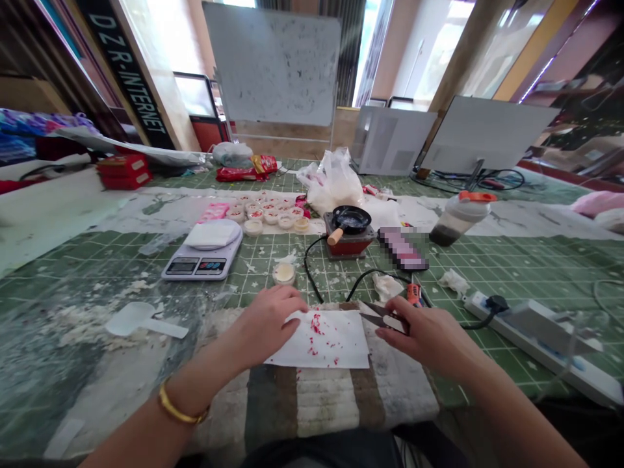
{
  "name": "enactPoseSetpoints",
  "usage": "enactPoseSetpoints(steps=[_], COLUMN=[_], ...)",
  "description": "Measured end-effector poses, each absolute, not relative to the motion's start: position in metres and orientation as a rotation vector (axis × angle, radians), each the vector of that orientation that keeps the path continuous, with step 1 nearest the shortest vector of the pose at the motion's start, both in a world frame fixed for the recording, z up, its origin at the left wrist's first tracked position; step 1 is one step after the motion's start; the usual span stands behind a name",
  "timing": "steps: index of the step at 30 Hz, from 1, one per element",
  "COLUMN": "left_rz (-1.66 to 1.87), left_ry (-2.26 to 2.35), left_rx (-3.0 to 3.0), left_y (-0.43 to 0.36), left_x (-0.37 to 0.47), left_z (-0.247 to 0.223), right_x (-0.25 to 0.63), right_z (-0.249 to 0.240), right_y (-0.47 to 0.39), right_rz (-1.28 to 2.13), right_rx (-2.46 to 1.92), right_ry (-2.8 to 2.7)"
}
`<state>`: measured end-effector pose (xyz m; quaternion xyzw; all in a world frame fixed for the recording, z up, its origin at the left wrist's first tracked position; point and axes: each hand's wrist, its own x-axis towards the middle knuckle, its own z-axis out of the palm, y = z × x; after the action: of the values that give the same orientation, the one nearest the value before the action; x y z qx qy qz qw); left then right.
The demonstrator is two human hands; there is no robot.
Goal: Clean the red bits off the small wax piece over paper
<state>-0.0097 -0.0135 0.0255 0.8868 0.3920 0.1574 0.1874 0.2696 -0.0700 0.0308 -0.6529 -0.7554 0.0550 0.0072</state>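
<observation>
My left hand (267, 325) lies over the left side of a white sheet of paper (348, 338), its fingers bent and the thumb apart from them. Small red bits (316, 324) are scattered across the sheet. At the paper's right edge, my right hand (423, 331) grips a pair of thread snips (385, 316). Their two dark blades point left and stand apart. The paper rests on a striped cloth (316, 403). Just beyond my left hand stands a small clear cup (284, 273) with pale contents.
A kitchen scale (205, 250) and a white scoop (134, 318) lie left. Several small cups (268, 211) stand behind. A small pan (351, 220) sits on a heater (348, 244). To the right are a phone (403, 248), a shaker bottle (461, 218) and a power strip (541, 348).
</observation>
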Motion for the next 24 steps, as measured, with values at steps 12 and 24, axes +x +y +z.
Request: enactPoseSetpoints(steps=[12, 24], left_rz=[0.243, 0.246], left_ry=[1.641, 1.336], left_rx=[1.790, 1.303], left_y=[-0.016, -0.023], left_x=[-0.034, -0.030], left_z=[0.012, -0.002], right_x=[0.270, 0.245], right_z=[-0.007, -0.019], right_y=[-0.084, -0.067], right_rz=[0.119, 1.219], right_rx=[-1.996, -1.840], right_ry=[-1.975, -1.562])
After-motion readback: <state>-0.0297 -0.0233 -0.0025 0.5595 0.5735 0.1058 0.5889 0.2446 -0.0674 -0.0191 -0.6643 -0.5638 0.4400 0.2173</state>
